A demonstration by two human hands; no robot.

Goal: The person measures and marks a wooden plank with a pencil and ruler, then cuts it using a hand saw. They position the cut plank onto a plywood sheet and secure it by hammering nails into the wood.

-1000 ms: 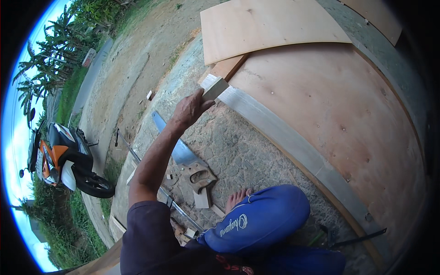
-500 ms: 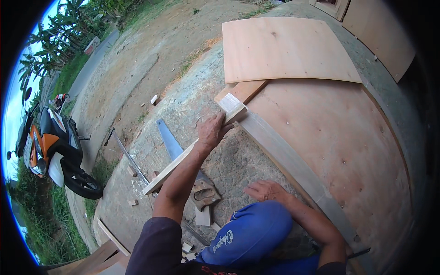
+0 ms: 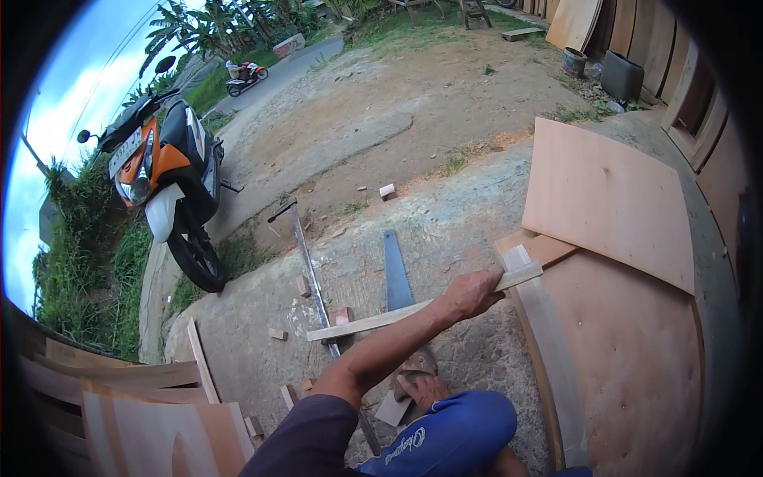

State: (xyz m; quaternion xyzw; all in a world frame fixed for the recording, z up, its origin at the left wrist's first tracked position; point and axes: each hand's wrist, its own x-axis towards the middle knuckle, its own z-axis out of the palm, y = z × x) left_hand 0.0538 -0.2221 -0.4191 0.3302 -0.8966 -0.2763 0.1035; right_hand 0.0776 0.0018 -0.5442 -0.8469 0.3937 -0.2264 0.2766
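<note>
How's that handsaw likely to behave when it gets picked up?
The handsaw would probably flex along its long, thin-looking blade. It may feel handle-heavy, since the wooden handle looks chunky beside it.

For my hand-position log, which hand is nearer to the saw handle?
Right. The right hand is at the near end of the saw handle; its grip is unclear. The left hand is farther away, ahead and rightward, holding a wood strip.

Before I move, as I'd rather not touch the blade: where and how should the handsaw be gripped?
Probably by its wooden handle, coming from the person's side: the handsaw lies with that end nearest the body, its blade pointing away, partly hidden by a wooden strip.
</note>
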